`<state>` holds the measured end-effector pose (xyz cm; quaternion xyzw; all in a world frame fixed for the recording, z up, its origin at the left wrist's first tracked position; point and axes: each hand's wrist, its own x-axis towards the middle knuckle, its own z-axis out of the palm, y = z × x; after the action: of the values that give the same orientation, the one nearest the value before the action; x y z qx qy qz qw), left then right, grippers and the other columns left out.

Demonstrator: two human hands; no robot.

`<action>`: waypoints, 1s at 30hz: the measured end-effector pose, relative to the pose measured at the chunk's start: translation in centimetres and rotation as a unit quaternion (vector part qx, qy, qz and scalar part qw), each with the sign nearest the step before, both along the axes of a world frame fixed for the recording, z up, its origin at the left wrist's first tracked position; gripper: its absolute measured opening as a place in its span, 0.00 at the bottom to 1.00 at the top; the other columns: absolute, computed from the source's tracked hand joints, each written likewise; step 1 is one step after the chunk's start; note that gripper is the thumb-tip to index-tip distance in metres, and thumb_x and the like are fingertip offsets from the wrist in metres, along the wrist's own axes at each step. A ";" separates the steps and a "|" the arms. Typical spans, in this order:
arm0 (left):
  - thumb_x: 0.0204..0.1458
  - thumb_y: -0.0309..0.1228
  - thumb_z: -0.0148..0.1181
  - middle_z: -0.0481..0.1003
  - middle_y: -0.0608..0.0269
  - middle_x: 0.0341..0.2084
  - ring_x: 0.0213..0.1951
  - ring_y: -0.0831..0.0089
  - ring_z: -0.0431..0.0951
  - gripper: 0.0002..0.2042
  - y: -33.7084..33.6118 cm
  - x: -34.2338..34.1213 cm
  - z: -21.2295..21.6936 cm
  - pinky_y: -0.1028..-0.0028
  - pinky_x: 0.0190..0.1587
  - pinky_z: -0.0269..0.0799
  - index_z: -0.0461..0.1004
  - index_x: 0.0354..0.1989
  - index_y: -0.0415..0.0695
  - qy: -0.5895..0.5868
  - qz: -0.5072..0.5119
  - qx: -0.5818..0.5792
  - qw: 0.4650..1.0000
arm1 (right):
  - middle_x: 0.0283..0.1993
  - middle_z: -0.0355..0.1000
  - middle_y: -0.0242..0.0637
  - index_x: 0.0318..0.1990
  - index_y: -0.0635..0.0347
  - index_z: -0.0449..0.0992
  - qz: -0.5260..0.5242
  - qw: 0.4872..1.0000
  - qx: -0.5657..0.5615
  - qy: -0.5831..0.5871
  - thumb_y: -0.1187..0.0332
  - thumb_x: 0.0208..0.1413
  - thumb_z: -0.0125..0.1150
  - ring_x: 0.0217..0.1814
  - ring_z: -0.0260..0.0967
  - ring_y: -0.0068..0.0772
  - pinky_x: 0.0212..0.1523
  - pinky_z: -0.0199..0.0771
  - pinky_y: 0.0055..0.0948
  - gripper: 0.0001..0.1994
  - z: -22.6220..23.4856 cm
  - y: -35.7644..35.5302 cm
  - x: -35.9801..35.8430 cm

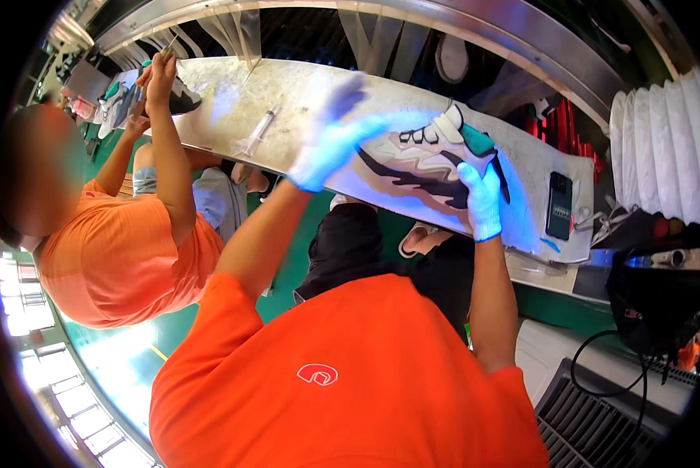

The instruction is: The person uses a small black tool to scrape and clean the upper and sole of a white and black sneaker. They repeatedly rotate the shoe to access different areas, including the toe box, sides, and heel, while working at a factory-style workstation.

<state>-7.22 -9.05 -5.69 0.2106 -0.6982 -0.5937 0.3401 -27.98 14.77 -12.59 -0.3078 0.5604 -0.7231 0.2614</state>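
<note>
A beige, black and white sneaker (420, 160) with a teal heel lies on its side on the worn white workbench (288, 93). My right hand (481, 201), in a white glove, grips the shoe at its heel end. My left hand (330, 140), also gloved and blurred by motion, rests over the toe end of the same shoe. Whether it holds a tool is not clear. Bluish light falls on the shoe and both gloves.
A syringe (259, 132) lies on the bench left of the shoe, a black phone (559, 204) to the right. A co-worker in an orange shirt (120, 257) at left works on another sneaker (136, 93). Black cable and a floor grille (599, 413) sit lower right.
</note>
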 end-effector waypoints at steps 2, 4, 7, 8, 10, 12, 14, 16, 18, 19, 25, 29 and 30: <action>0.56 0.29 0.81 0.73 0.44 0.73 0.74 0.54 0.74 0.45 -2.7 3.7 -0.8 0.58 0.77 0.71 0.63 0.80 0.31 -0.008 0.028 0.045 0.999 | 0.69 0.77 0.38 0.72 0.66 0.74 -0.008 0.999 0.027 -0.017 0.65 0.66 0.74 0.68 0.75 0.34 0.72 0.73 0.36 0.30 0.7 0.2 0.5; 0.54 0.34 0.82 0.73 0.43 0.74 0.75 0.56 0.74 0.46 -3.9 6.0 -2.9 0.58 0.77 0.70 0.65 0.79 0.30 -0.043 0.016 0.053 0.998 | 0.69 0.78 0.38 0.73 0.66 0.74 -0.010 0.999 0.018 -0.026 0.65 0.66 0.74 0.68 0.75 0.33 0.72 0.73 0.36 0.30 0.6 0.3 0.6; 0.50 0.43 0.84 0.73 0.44 0.74 0.75 0.56 0.74 0.49 -3.0 6.8 -3.0 0.57 0.77 0.69 0.67 0.79 0.32 -0.161 -0.035 -0.062 0.984 | 0.69 0.78 0.38 0.73 0.65 0.74 -0.011 0.999 0.010 -0.031 0.65 0.65 0.74 0.68 0.75 0.34 0.72 0.73 0.36 0.31 0.7 0.2 0.5; 0.47 0.49 0.85 0.74 0.44 0.73 0.75 0.52 0.74 0.51 -1.9 6.2 -1.0 0.56 0.78 0.68 0.69 0.78 0.36 -0.223 -0.046 -0.113 0.967 | 0.69 0.78 0.38 0.73 0.65 0.74 -0.011 0.999 0.009 -0.031 0.65 0.65 0.74 0.68 0.75 0.34 0.72 0.72 0.36 0.31 0.6 0.2 0.5; 0.46 0.51 0.84 0.75 0.44 0.73 0.75 0.49 0.74 0.51 -0.5 4.3 0.5 0.56 0.78 0.68 0.70 0.78 0.39 -0.240 -0.077 -0.245 0.936 | 0.69 0.78 0.38 0.73 0.66 0.73 -0.009 0.999 0.012 -0.041 0.66 0.65 0.74 0.68 0.75 0.34 0.72 0.72 0.36 0.31 0.5 0.1 0.3; 0.43 0.53 0.84 0.74 0.43 0.73 0.74 0.45 0.74 0.52 0.9 1.4 1.8 0.55 0.76 0.69 0.71 0.78 0.42 -0.261 -0.112 -0.336 0.898 | 0.69 0.78 0.38 0.74 0.66 0.73 -0.006 0.999 0.008 -0.051 0.66 0.65 0.74 0.69 0.75 0.34 0.73 0.72 0.36 0.32 0.9 0.2 0.4; 0.41 0.53 0.83 0.74 0.43 0.72 0.72 0.44 0.75 0.54 1.8 -1.7 3.6 0.54 0.74 0.71 0.70 0.79 0.43 -0.251 -0.179 -0.329 0.893 | 0.69 0.78 0.39 0.73 0.65 0.74 -0.004 0.999 0.007 -0.052 0.66 0.65 0.74 0.67 0.76 0.33 0.71 0.74 0.36 0.31 0.8 0.5 0.2; 0.39 0.53 0.83 0.77 0.44 0.68 0.67 0.45 0.79 0.55 2.9 -3.7 3.1 0.54 0.70 0.75 0.69 0.78 0.43 -0.246 -0.187 -0.359 0.881 | 0.68 0.78 0.39 0.73 0.66 0.74 -0.006 0.999 -0.001 -0.042 0.67 0.65 0.74 0.66 0.77 0.33 0.70 0.75 0.35 0.31 0.6 0.3 0.6; 0.37 0.53 0.84 0.80 0.46 0.65 0.64 0.46 0.81 0.53 4.3 -5.2 3.1 0.56 0.68 0.77 0.72 0.75 0.43 -0.317 -0.159 -0.314 0.881 | 0.67 0.79 0.39 0.73 0.66 0.74 -0.021 1.000 -0.003 -0.014 0.67 0.65 0.74 0.65 0.77 0.33 0.69 0.76 0.35 0.30 0.6 0.3 1.2; 0.37 0.54 0.84 0.81 0.47 0.63 0.63 0.47 0.83 0.52 4.9 -5.8 3.3 0.56 0.67 0.78 0.74 0.73 0.43 -0.352 -0.144 -0.291 0.878 | 0.67 0.79 0.39 0.72 0.66 0.74 -0.022 0.999 0.002 -0.036 0.67 0.66 0.74 0.65 0.77 0.32 0.69 0.76 0.35 0.30 0.7 0.3 1.3; 0.42 0.54 0.87 0.86 0.52 0.53 0.55 0.55 0.88 0.45 5.0 -6.6 3.4 0.61 0.61 0.82 0.79 0.68 0.43 -0.303 -0.083 -0.187 0.931 | 0.66 0.78 0.38 0.72 0.67 0.74 -0.021 0.998 0.009 -0.057 0.66 0.67 0.73 0.65 0.76 0.31 0.68 0.76 0.33 0.28 0.2 0.3 0.3; 0.62 0.40 0.76 0.84 0.47 0.58 0.61 0.62 0.83 0.31 3.7 -3.2 -4.4 0.63 0.66 0.78 0.77 0.67 0.31 -0.017 0.218 -0.002 0.976 | 0.66 0.78 0.38 0.71 0.68 0.74 -0.023 1.000 -0.011 -0.008 0.65 0.66 0.74 0.66 0.76 0.32 0.69 0.75 0.35 0.29 -0.1 0.0 -0.1; 0.64 0.36 0.72 0.82 0.47 0.59 0.62 0.62 0.82 0.29 2.7 -1.9 -6.9 0.62 0.67 0.77 0.76 0.68 0.30 0.053 0.152 0.216 0.963 | 0.66 0.78 0.39 0.71 0.68 0.74 -0.028 1.000 -0.005 -0.009 0.65 0.65 0.75 0.66 0.76 0.32 0.70 0.74 0.36 0.30 -0.4 -0.1 -0.1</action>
<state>-9.14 -6.31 -12.64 0.3511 -0.4938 -0.6823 0.4092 -28.11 14.63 -13.00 -0.2861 0.5632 -0.7356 0.2446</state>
